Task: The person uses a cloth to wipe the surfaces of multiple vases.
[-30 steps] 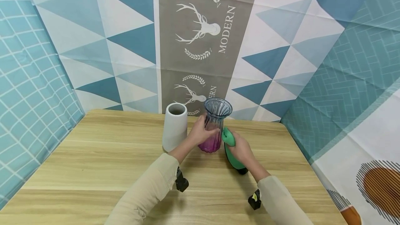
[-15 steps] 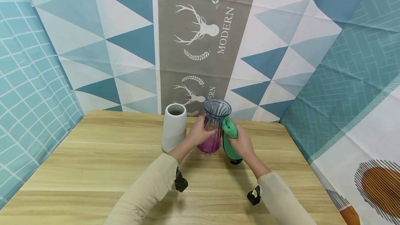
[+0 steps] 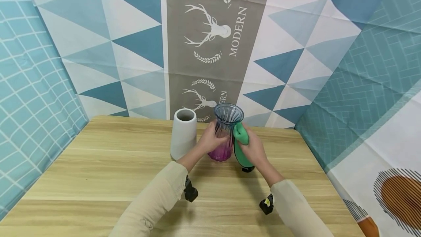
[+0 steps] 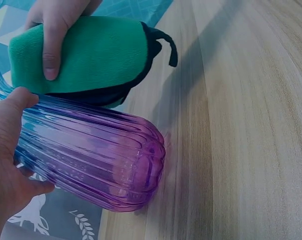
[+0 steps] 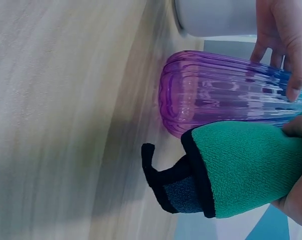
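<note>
A ribbed glass vase (image 3: pixel 222 149), blue at its flared mouth and purple toward the base, stands upright near the back of the table. My left hand (image 3: pixel 210 140) grips it around the middle from the left, thumb and fingers on either side. A green cleaning cloth (image 5: pixel 246 165) with black edging and a small black loop is folded in my right hand (image 3: pixel 254 149). The cloth lies against the vase's right side, just under the flared rim. In the left wrist view the right thumb presses on the green cloth (image 4: pixel 100 55), whose lower part hangs down beside the glass.
Left of the glass vase stands a white tapered vase (image 3: pixel 183 138) with an open top. The wooden table (image 3: pixel 98 178) ends at a patterned backdrop (image 3: pixel 138 46) close behind both vases. A black wrist camera (image 3: pixel 190 191) sits under the left sleeve and another (image 3: pixel 267 204) under the right.
My right hand has lifted the cloth slightly, up and left against the vase below its rim, then shifted little. The left hand and the vase have stayed in place.
</note>
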{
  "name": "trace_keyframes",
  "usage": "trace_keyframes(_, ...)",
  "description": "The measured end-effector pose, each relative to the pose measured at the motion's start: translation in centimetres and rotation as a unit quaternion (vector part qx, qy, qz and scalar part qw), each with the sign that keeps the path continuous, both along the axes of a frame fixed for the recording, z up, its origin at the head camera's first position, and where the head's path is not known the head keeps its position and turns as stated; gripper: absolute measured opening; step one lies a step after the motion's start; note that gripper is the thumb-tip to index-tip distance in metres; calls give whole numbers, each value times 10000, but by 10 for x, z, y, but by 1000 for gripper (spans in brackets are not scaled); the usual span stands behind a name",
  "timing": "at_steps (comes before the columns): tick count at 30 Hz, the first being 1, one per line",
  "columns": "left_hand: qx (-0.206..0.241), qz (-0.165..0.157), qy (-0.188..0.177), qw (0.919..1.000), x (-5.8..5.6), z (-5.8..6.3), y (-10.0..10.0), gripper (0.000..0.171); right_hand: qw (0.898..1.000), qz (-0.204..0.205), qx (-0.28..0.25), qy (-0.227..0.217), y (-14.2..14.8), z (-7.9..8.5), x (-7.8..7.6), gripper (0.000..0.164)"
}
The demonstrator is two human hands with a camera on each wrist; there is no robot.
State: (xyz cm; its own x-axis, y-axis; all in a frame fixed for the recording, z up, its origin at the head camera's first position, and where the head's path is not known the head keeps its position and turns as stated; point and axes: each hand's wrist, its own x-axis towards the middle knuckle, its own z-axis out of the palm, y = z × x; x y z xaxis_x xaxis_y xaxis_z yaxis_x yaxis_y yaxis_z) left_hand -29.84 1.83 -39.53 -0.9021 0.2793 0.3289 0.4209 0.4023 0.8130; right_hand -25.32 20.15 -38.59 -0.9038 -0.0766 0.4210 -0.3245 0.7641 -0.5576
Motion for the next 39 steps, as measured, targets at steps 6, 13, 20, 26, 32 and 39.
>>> trace_keyframes(6,-21,-21,18,10000,0,1,0,71,9995,37,241,-209,2,-8,2,61)
trace_keyframes(13,-6,-36,59,10000,0,2,-1,69,9963,151,591,-611,7,-22,2,65)
trace_keyframes(20,-12,-68,55,10000,0,2,-2,71,9971,161,495,-551,9,-25,4,63)
trace_keyframes(26,16,-2,-41,10000,0,1,0,78,9988,0,293,-389,9,-16,4,61)
trace_keyframes(32,137,55,-45,9999,-1,-2,2,78,9999,-41,-35,-89,7,-4,2,60)
trace_keyframes(39,45,197,62,9998,-1,-2,3,78,9997,-141,-180,75,3,4,4,61)
